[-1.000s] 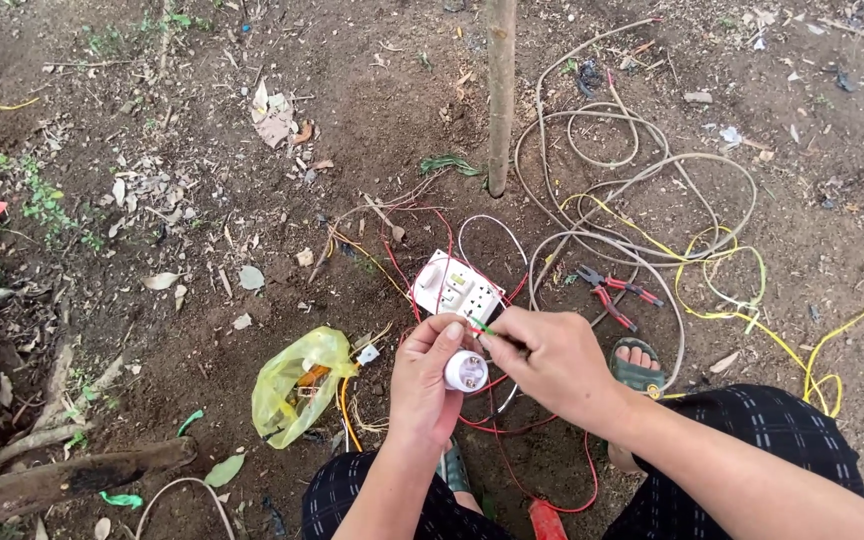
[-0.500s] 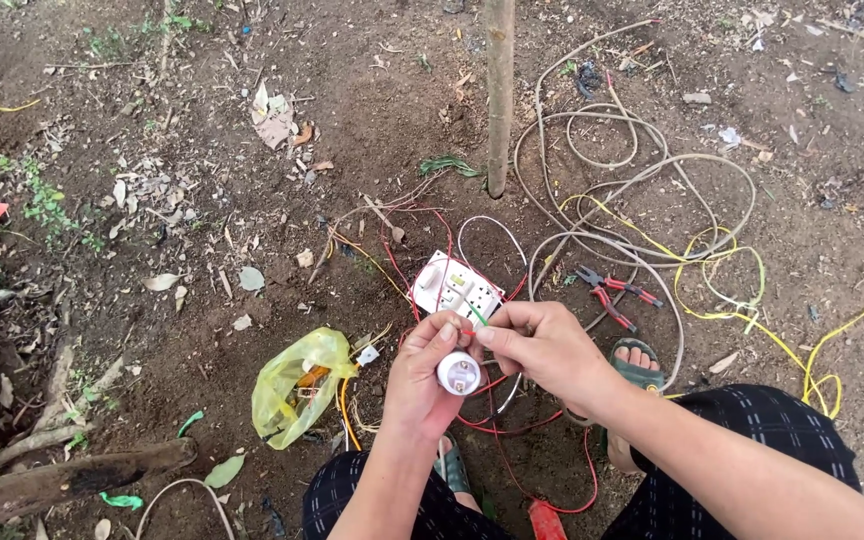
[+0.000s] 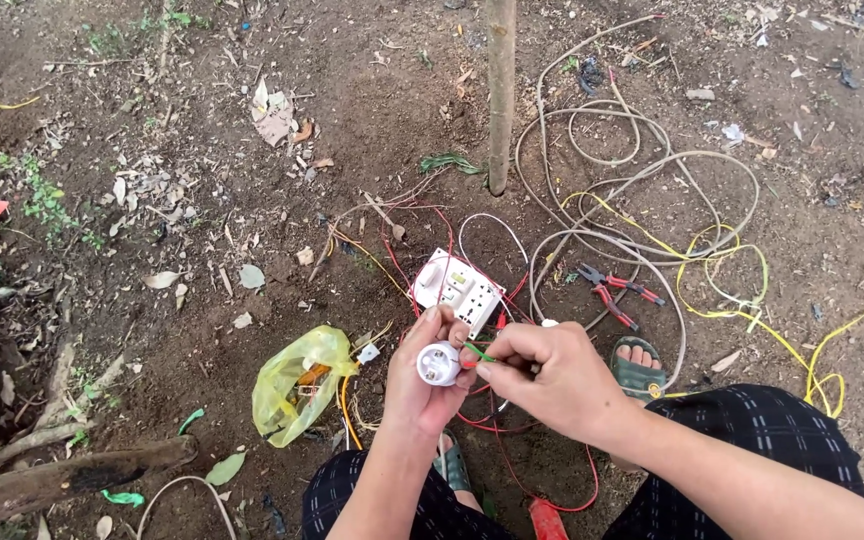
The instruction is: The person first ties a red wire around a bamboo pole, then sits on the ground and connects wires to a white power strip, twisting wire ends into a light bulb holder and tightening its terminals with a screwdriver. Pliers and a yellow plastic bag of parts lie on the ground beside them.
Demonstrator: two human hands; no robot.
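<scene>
Bare dirt ground (image 3: 202, 200): left hand (image 3: 422, 385) fingers curl around a white socket (image 3: 439, 363); right hand (image 3: 552, 375) fingertips pinch a green wire (image 3: 479, 351) at its rim.

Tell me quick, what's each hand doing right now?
Left hand: closed around a white lamp socket.
Right hand: fingers pinched on a thin green wire at the socket.

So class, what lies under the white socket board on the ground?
Under the socket board run red wires and a yellow wire, on bare soil. How they join beneath is covered by the board. The left hand hides part of its near edge.
</scene>
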